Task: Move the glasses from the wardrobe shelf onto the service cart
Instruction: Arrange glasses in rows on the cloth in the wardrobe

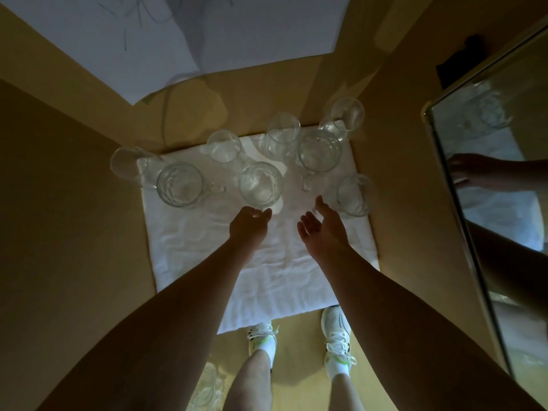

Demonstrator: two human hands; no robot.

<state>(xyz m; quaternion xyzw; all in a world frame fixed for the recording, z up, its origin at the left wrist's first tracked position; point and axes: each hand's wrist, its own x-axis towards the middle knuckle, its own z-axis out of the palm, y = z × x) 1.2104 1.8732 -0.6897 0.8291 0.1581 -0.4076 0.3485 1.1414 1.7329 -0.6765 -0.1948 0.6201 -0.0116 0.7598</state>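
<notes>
Both hands reach, fingers loose and holding nothing, over the white towel (261, 262) on the wardrobe shelf (89, 203). The left hand (247, 225) nears the middle glass mug (261, 183), the right hand (323, 225) the mug (354, 194) beside it. Each grip should wrap a mug's body squarely and lift straight up, clear of neighbouring glasses.

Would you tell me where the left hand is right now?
In the head view, the left hand reaches over the white towel, fingertips at the middle front glass mug.
</notes>
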